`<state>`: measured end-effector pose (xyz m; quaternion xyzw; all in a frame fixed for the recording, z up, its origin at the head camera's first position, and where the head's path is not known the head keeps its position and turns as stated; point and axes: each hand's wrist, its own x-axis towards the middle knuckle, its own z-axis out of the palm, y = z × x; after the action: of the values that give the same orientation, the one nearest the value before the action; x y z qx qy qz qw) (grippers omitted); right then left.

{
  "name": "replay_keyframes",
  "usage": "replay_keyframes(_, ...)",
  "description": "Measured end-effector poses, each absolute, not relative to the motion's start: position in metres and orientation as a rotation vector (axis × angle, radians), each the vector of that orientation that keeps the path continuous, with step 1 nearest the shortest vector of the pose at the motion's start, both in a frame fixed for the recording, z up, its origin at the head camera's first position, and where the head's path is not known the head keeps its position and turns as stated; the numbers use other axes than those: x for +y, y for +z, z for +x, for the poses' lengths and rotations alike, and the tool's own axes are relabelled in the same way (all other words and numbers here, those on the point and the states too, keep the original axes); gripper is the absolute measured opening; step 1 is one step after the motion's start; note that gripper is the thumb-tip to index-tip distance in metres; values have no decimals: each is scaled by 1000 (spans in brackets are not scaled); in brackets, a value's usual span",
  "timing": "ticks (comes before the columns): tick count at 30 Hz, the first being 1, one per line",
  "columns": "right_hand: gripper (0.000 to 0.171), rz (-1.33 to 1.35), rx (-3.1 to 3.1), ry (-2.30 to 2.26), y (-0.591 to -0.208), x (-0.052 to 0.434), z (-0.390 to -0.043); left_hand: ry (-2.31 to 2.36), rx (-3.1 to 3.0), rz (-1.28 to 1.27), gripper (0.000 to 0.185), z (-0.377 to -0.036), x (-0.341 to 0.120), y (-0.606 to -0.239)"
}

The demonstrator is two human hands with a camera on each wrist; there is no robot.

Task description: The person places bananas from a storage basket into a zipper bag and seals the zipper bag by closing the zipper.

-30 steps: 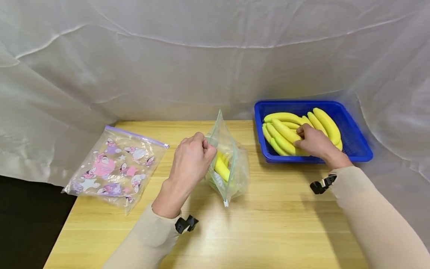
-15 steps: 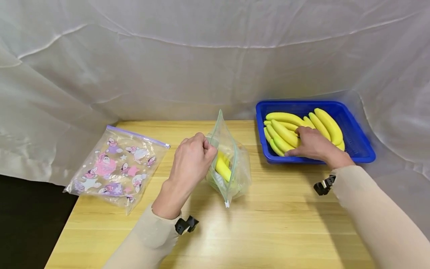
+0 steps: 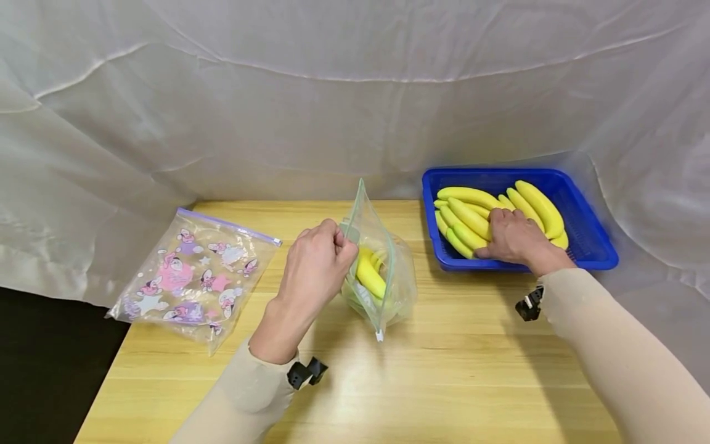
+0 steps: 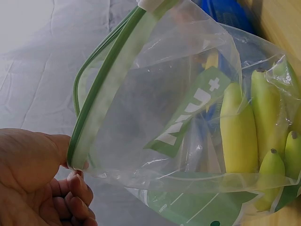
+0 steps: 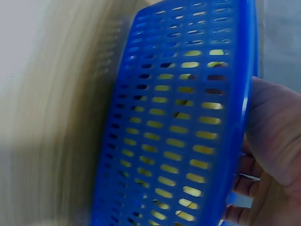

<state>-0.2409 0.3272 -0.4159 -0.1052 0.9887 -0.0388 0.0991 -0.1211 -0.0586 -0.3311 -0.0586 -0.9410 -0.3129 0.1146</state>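
Note:
A clear zip bag point(image 3: 396, 290) with a green edge and white slider stands mid-table, its mouth spread apart. Several bananas point(image 3: 368, 274) lie inside it. My left hand point(image 3: 318, 265) pinches the left side of the bag's mouth between thumb and fingers; the left wrist view shows that green zip edge point(image 4: 106, 77) at the fingertips. Over at the right, my right hand point(image 3: 516, 237) reaches down into a blue basket point(image 3: 590, 240) among several bananas point(image 3: 468, 219). Its fingertips are hidden, and I cannot tell whether they grip a banana. The basket wall point(image 5: 169, 122) fills the right wrist view.
A second clear zip bag point(image 3: 194, 277), with a purple zip and pink cartoon prints, lies flat at the left of the wooden table point(image 3: 444, 382). A pale cloth point(image 3: 333, 123) hangs behind the table and along its sides.
My right hand first touched the bananas at the basket's middle, then spread over its front part; its fingers now reach lower and closer together there. My left hand keeps its hold on the bag.

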Motion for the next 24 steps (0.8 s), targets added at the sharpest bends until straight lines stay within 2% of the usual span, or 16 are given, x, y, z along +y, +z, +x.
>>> replay_keyframes(6, 86, -338, 2949, -156, -423, 331, -242, -921, -2753, -172, 6, -120, -59, -332)
replay_keyframes(9, 81, -335, 2961, -176, -420, 332, -241, -926, -2747, -177, 6, -120, -59, -332)
replay_keyframes(14, 72, -335, 2988, -204, -400, 327, -237, -930, -2739, -173, 6, -120, -61, -330)
replay_keyframes(24, 64, -442, 3069, -163, -367, 309, -229, -924, -2712, -176, 4, -119, -64, -326)
